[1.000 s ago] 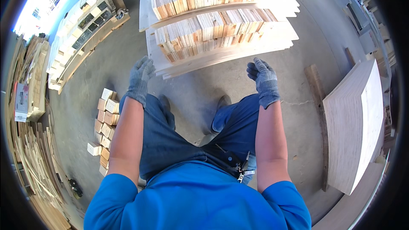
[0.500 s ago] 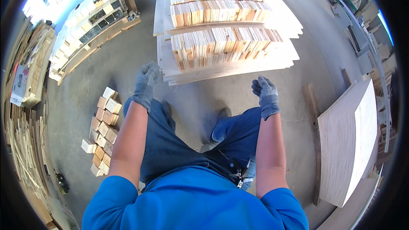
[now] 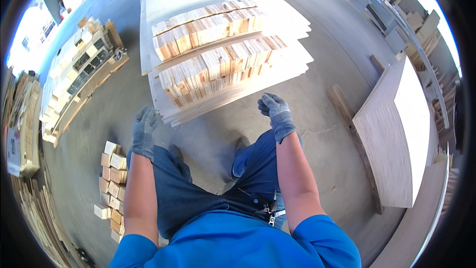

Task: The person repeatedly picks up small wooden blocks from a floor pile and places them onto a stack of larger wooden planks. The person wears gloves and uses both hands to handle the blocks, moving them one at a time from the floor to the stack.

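My left hand [image 3: 144,130], in a grey knit glove, is held out in front of me with its fingers stretched and nothing in it. It is close to the near left corner of a stack of pale wooden sheets [image 3: 184,115], apart from it. My right hand [image 3: 277,118], gloved the same way, has its fingers curled in, and nothing shows in them. On the sheets stand two long rows of wooden blocks on edge, a near row [image 3: 218,64] and a far row [image 3: 210,27]. Neither hand touches the blocks.
Short blocks [image 3: 115,178] are piled on the floor beside my left arm. A loaded pallet [image 3: 79,74] stands at the far left, with timber strips [image 3: 37,213] along the left edge. To the right, a big panel stack [image 3: 389,144] stands beside a wooden beam [image 3: 349,134].
My view has turned to the right, so the sheet stack and its block rows sit farther left in the picture. Both hands stay in front of me in much the same pose.
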Motion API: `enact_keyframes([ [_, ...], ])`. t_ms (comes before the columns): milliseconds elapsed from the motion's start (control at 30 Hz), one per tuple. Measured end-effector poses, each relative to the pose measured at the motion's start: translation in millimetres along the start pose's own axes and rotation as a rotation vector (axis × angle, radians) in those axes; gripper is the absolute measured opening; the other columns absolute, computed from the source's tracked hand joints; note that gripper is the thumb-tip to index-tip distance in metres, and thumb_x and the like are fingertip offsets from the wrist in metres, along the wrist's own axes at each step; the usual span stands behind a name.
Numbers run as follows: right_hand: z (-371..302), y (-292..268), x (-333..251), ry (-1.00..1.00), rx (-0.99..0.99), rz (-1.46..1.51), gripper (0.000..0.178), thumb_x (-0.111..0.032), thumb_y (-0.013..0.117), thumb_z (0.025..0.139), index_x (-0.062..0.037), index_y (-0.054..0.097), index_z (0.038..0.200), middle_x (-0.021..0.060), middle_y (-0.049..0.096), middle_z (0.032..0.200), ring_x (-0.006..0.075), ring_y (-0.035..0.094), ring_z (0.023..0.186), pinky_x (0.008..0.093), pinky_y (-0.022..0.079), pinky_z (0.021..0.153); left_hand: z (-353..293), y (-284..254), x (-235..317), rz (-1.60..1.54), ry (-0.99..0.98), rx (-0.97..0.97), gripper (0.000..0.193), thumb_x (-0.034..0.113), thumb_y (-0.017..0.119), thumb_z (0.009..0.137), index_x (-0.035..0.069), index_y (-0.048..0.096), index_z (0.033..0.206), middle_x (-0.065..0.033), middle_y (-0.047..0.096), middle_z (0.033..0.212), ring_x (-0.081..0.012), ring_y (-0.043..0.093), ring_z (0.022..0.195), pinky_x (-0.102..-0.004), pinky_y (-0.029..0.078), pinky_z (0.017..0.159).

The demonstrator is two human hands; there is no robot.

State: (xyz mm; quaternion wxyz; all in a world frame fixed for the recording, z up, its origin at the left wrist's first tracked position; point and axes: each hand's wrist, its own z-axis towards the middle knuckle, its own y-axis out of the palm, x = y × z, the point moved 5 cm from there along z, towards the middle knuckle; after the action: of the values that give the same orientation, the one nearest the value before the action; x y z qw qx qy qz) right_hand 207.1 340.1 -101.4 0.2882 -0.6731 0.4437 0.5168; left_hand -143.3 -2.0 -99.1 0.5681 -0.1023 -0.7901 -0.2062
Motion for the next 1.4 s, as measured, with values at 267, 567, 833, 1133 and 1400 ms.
enact_keyframes([
  [267, 0.6, -1.2, -3.0, -0.005, -0.021, 0.12, 0.035, -0.027, 0.072, 0.095, -0.0015, 0.068, 0.119, 0.0057, 0.073, 0.093, 0.0134, 0.068, 0.077, 0.0282, 0.054, 0.07, 8.4, 6.7, -6.6, 0.03, -0.001, -0.005, 0.044, 0.017, 0.07, 0.097, 0.011, 0.057, 0.138, -0.0046, 0.069, 0.111, -0.0164, 0.068, 0.095, -0.0319, 0.056, 0.079],
  [567, -0.6, 0.8, 0.3, -0.009, -0.028, 0.195, 0.032, -0.021, 0.07, 0.097, -0.0011, 0.067, 0.121, 0.0075, 0.074, 0.095, 0.0149, 0.069, 0.076, 0.0287, 0.056, 0.069, 9.5, 27.3, -7.9, 0.09, 0.007, -0.068, 0.046, 0.02, 0.071, 0.097, 0.012, 0.057, 0.14, 0.0012, 0.069, 0.113, -0.0096, 0.064, 0.091, -0.0284, 0.054, 0.073],
  [833, -3.0, -2.5, -2.9, -0.024, -0.055, 0.234, 0.026, -0.021, 0.072, 0.096, -0.0031, 0.069, 0.115, 0.0054, 0.073, 0.089, 0.0135, 0.067, 0.074, 0.0275, 0.054, 0.067, 5.8, 34.2, -15.7, 0.05, -0.035, -0.078, 0.05, 0.018, 0.07, 0.096, 0.012, 0.054, 0.143, 0.0002, 0.067, 0.115, -0.009, 0.063, 0.091, -0.0273, 0.052, 0.072],
  [1133, -11.3, -0.5, -13.1, -0.036, -0.088, 0.315, 0.032, -0.021, 0.073, 0.095, 0.0005, 0.067, 0.118, 0.005, 0.071, 0.089, 0.0117, 0.065, 0.073, 0.0264, 0.052, 0.067, 20.6, 24.1, -25.8, 0.03, -0.032, -0.03, 0.047, 0.015, 0.071, 0.096, 0.016, 0.055, 0.14, -0.0047, 0.068, 0.114, -0.0179, 0.067, 0.095, -0.0383, 0.057, 0.08],
  [1400, -6.4, 2.8, -7.6, -0.059, -0.153, 0.418, 0.036, -0.017, 0.071, 0.096, 0.0031, 0.063, 0.125, 0.0073, 0.071, 0.095, 0.0144, 0.067, 0.081, 0.0277, 0.056, 0.072, 28.2, 19.5, -23.9, -0.006, -0.025, -0.15, 0.038, 0.017, 0.072, 0.094, 0.013, 0.06, 0.13, 0.0017, 0.067, 0.093, -0.0092, 0.06, 0.071, -0.0278, 0.05, 0.06],
])
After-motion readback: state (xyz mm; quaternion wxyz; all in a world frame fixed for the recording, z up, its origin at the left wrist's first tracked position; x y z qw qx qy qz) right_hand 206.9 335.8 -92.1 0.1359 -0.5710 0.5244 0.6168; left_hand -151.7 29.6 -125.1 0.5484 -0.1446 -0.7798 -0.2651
